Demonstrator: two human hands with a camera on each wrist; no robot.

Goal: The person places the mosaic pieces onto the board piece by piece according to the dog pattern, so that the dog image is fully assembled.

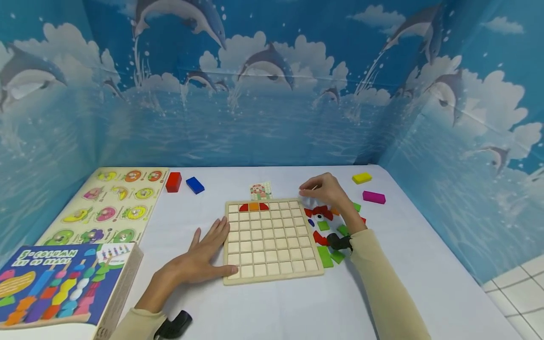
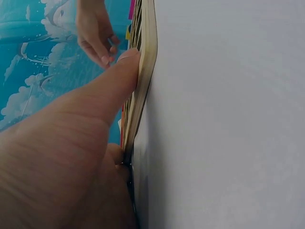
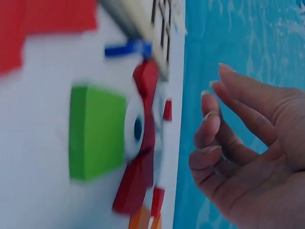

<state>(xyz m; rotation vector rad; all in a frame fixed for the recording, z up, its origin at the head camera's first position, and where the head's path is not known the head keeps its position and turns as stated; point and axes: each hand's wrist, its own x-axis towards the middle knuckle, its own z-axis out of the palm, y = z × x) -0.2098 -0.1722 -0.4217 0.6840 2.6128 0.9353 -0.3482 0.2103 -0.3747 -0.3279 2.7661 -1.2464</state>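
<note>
We count one wooden grid board holding three pieces in its top row, four loose blocks toward the table's far edge, one card, one fruit puzzle board, one bead box, and two hands.

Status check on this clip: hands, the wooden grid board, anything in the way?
Left hand flat, thumb pressing wooden grid board edge. Right hand empty, above loose coloured pieces. Nothing in the way.

Both hands empty: left flat, right loosely curled.
</note>
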